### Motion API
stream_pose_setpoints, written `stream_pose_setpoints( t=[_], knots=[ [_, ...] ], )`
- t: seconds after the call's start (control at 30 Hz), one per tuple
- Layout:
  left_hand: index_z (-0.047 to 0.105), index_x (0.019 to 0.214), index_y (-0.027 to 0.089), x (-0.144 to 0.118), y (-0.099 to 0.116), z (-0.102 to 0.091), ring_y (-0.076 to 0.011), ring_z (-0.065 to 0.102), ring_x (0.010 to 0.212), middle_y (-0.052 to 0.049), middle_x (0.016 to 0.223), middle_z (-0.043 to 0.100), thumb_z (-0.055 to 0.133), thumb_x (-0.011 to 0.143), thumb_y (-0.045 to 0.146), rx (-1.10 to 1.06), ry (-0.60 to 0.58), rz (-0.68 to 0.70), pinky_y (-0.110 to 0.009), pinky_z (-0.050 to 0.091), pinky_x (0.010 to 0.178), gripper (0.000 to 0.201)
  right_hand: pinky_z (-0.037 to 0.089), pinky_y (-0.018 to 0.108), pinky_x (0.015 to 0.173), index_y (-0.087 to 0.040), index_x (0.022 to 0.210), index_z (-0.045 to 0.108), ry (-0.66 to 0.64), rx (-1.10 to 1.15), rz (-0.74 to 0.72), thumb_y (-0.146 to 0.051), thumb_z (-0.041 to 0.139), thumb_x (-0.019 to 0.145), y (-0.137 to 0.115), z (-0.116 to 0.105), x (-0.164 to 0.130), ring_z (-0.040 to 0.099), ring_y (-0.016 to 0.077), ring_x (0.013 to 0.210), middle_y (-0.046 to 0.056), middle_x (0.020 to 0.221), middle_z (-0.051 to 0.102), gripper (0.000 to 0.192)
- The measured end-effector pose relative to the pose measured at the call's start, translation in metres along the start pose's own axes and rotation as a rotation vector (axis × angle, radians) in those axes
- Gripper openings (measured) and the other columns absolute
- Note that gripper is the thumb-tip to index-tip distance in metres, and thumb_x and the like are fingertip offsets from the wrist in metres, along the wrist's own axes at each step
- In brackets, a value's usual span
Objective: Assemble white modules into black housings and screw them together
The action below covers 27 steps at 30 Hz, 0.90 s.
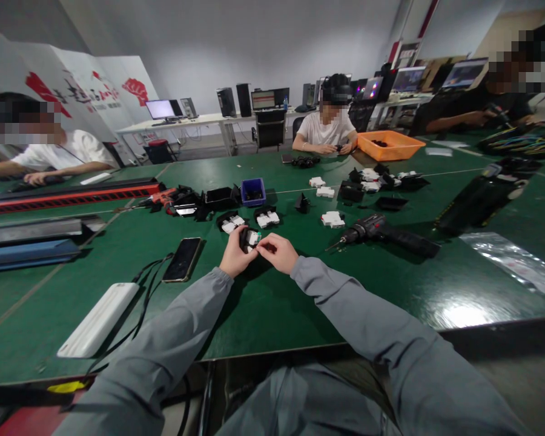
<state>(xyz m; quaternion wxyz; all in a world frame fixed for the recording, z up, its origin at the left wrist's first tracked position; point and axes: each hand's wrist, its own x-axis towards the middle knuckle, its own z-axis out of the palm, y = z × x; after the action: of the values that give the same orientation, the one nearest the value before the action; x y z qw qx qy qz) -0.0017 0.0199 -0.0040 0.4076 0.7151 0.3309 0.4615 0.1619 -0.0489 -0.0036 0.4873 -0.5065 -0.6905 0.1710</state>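
My left hand grips a small black housing with a white insert, held just above the green table. My right hand meets it from the right, fingertips pinched on the same part. Both arms wear grey sleeves. Just beyond the hands lie two similar black-and-white parts. A black power drill lies to the right of my right hand.
A phone and a white power bank with a black cable lie at left. A blue bin, loose black and white parts and an orange tray sit farther back. Three other people work around the table.
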Motion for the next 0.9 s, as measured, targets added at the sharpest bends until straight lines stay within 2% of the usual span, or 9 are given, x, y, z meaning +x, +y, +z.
stream_pose_setpoints(
  t=[0.1,0.3,0.37,0.47,0.57,0.63,0.7,0.8,0.9],
  knots=[
    [0.055,0.124,0.021,-0.001,0.002,-0.001,-0.0293,0.046,0.128,-0.011,0.129,0.052,0.080,0.059,0.013,0.028,-0.010,0.039,-0.041,0.030,0.114,0.069,0.047,0.027,0.067,-0.018,0.089,0.068,-0.005,0.024,0.018,-0.033,0.061,0.089,-0.001,0.000,0.001,0.054,0.0127,0.068,0.002,0.085,0.060,0.017],
    [0.055,0.126,0.019,-0.001,-0.001,-0.002,-0.0293,0.050,0.123,-0.012,0.125,0.054,0.080,0.062,0.017,0.112,-0.045,0.113,-0.041,0.033,0.112,0.069,0.044,0.026,0.065,-0.017,0.085,0.067,-0.017,0.036,0.064,-0.035,0.062,0.086,0.001,0.002,0.000,0.054,0.0123,0.067,0.002,0.083,0.062,0.019],
    [0.051,0.129,0.018,-0.001,-0.005,-0.003,-0.0289,0.050,0.123,-0.012,0.126,0.053,0.077,0.065,0.019,0.201,-0.065,0.151,-0.043,0.035,0.112,0.069,0.039,0.025,0.060,-0.018,0.075,0.063,-0.036,-0.053,0.155,-0.042,0.061,0.087,0.002,0.004,0.000,0.050,0.0119,0.062,-0.001,0.071,0.059,0.027],
    [0.045,0.132,0.018,0.001,-0.010,-0.003,-0.0274,0.052,0.122,-0.012,0.128,0.052,0.072,0.070,0.020,0.328,-0.086,0.202,-0.044,0.039,0.109,0.069,0.028,0.027,0.053,-0.019,0.054,0.049,-0.071,-0.174,0.237,-0.052,0.052,0.091,-0.002,0.002,-0.001,0.039,0.0107,0.051,-0.004,0.051,0.044,0.050],
    [0.042,0.134,0.018,0.000,-0.011,-0.004,-0.0263,0.053,0.119,-0.012,0.128,0.051,0.070,0.072,0.022,0.379,-0.126,0.229,-0.043,0.042,0.106,0.068,0.023,0.030,0.055,-0.019,0.050,0.045,-0.089,-0.299,0.131,-0.051,0.045,0.096,-0.016,-0.011,-0.002,0.038,0.0115,0.053,-0.001,0.052,0.045,0.056],
    [0.041,0.134,0.019,-0.001,-0.009,-0.004,-0.0260,0.054,0.117,-0.011,0.127,0.051,0.070,0.073,0.024,0.389,-0.157,0.232,-0.043,0.044,0.105,0.068,0.025,0.031,0.058,-0.019,0.055,0.050,-0.080,-0.480,-0.010,-0.048,0.045,0.097,-0.025,-0.030,-0.004,0.043,0.0131,0.059,0.002,0.061,0.053,0.051],
    [0.040,0.135,0.019,-0.002,-0.007,-0.005,-0.0260,0.054,0.117,-0.011,0.126,0.051,0.070,0.075,0.027,0.396,-0.174,0.228,-0.043,0.044,0.104,0.068,0.029,0.031,0.062,-0.019,0.061,0.054,-0.048,-0.660,-0.099,-0.045,0.043,0.098,-0.028,-0.060,-0.007,0.049,0.0148,0.064,0.004,0.067,0.057,0.047],
    [0.040,0.135,0.019,-0.003,-0.005,-0.005,-0.0265,0.055,0.117,-0.011,0.126,0.051,0.068,0.076,0.029,0.401,-0.183,0.210,-0.043,0.045,0.104,0.066,0.037,0.030,0.070,-0.019,0.075,0.061,-0.002,-0.840,-0.062,-0.036,0.043,0.098,-0.015,-0.122,-0.016,0.057,0.0188,0.075,0.007,0.077,0.063,0.034],
    [0.040,0.136,0.019,-0.003,-0.003,-0.006,-0.0269,0.056,0.117,-0.011,0.126,0.052,0.068,0.075,0.029,0.391,-0.191,0.187,-0.043,0.045,0.104,0.068,0.043,0.034,0.085,-0.013,0.101,0.065,-0.051,-1.039,0.097,-0.025,0.047,0.090,0.017,-0.196,-0.033,0.061,0.0264,0.096,0.015,0.100,0.067,0.023]
  ],
)
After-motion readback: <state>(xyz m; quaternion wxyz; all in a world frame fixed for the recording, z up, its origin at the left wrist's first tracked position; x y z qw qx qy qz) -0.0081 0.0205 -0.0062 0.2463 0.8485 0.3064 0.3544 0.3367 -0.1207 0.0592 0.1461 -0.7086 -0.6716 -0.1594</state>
